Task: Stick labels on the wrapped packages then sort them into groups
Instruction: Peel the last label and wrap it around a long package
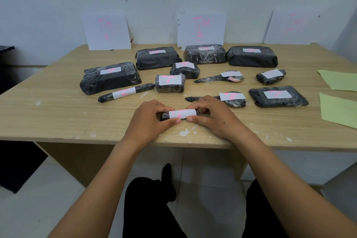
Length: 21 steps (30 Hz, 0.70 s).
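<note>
Head view: low in mid-frame, near the bench (58, 114) front edge, the left hand (148, 120) and right hand (212, 118) pinch the ends of a small wrapped package (180, 114), thumbs pressing its white label (182, 113). Labelled packages lie beyond.

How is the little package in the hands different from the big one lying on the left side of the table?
The little package is a thin roll; the big package is a wide block. The left hand and right hand hold the little package; the big package lies untouched. The little package's label wraps round it; the big package's sits flat on top. Both are black with pink-marked white labels.
</note>
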### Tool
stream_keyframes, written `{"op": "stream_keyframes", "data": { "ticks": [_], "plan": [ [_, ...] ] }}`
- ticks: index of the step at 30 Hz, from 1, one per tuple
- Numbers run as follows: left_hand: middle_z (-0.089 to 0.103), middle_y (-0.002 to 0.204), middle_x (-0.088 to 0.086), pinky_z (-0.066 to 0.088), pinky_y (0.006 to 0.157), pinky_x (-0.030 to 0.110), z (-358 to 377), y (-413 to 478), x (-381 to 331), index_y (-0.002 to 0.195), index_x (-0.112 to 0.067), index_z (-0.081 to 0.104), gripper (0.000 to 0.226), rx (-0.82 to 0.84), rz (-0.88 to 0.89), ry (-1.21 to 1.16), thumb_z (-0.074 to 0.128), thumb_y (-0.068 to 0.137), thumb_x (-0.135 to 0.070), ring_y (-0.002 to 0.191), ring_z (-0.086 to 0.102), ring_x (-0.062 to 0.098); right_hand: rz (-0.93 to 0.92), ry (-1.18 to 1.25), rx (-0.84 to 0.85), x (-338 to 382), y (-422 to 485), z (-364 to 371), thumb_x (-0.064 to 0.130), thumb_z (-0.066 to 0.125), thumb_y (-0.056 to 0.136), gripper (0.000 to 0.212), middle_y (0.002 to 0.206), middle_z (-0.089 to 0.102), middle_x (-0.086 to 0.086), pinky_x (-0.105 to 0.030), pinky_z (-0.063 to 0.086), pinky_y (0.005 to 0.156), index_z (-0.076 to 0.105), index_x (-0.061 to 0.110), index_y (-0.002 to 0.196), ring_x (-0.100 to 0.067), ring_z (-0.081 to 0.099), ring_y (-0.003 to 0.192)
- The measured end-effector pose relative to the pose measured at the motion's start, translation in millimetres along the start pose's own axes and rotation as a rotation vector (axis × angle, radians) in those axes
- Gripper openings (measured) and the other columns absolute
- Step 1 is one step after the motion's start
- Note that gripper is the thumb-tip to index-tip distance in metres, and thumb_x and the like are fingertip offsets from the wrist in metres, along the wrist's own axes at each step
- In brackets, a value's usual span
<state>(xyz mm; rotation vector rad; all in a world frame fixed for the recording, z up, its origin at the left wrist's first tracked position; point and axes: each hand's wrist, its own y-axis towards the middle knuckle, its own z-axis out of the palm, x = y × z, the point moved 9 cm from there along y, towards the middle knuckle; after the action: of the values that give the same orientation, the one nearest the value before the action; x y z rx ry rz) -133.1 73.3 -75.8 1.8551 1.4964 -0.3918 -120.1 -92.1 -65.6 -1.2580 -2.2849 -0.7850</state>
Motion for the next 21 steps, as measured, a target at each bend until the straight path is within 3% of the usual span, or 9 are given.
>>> {"op": "stream_keyframes", "data": {
  "ticks": [4,7,10,14,21],
  "plan": [
    [0.057,0.103,-0.013,0.043,0.095,0.036,3.0,-1.8,-4.9,0.117,-0.037,0.064,0.041,0.046,0.091,-0.037,0.074,0.078,-0.037,0.104,0.052,0.014,0.028,0.033,-0.050,-4.4,-1.9,-2.7,0.029,0.076,0.078,0.022,0.087,0.054,0.011,-0.015,0.037,0.067,0.067,0.024,0.097,-0.007,0.049,0.081],
    [0.057,0.116,-0.013,0.040,0.099,0.030,5.0,-5.3,-17.2,0.122,-0.032,0.062,0.041,0.057,0.178,-0.023,0.072,0.082,-0.029,0.113,0.049,0.013,-0.008,0.010,-0.034,-0.1,-2.5,-1.5,0.028,0.075,0.079,0.022,0.089,0.057,0.011,-0.017,0.036,0.067,0.067,0.023,0.099,-0.007,0.049,0.080],
    [0.061,0.109,-0.018,0.045,0.090,0.033,8.1,-6.7,-18.1,0.117,-0.039,0.064,0.035,0.078,0.167,-0.037,0.069,0.082,-0.037,0.104,0.053,0.009,-0.037,-0.010,-0.027,3.2,-3.5,-1.1,0.031,0.074,0.079,0.027,0.095,0.061,0.008,-0.020,0.036,0.070,0.067,0.026,0.105,-0.005,0.050,0.079],
    [0.062,0.098,-0.021,0.045,0.083,0.028,8.1,-7.0,-16.8,0.116,-0.041,0.063,0.033,0.090,0.126,-0.038,0.067,0.083,-0.040,0.094,0.054,0.002,-0.071,-0.042,-0.036,7.6,-4.3,-0.6,0.035,0.073,0.080,0.038,0.084,0.056,0.015,-0.009,0.033,0.065,0.067,0.027,0.116,0.001,0.049,0.073],
    [0.065,0.101,-0.012,0.041,0.078,0.019,6.8,-4.6,-16.9,0.114,-0.030,0.068,0.032,0.076,0.111,-0.021,0.070,0.083,-0.035,0.092,0.056,0.002,-0.037,-0.062,-0.062,7.3,-4.1,-1.6,0.034,0.072,0.081,0.026,0.085,0.056,0.002,-0.024,0.036,0.068,0.072,0.027,0.106,-0.009,0.051,0.076]
  ]
}}
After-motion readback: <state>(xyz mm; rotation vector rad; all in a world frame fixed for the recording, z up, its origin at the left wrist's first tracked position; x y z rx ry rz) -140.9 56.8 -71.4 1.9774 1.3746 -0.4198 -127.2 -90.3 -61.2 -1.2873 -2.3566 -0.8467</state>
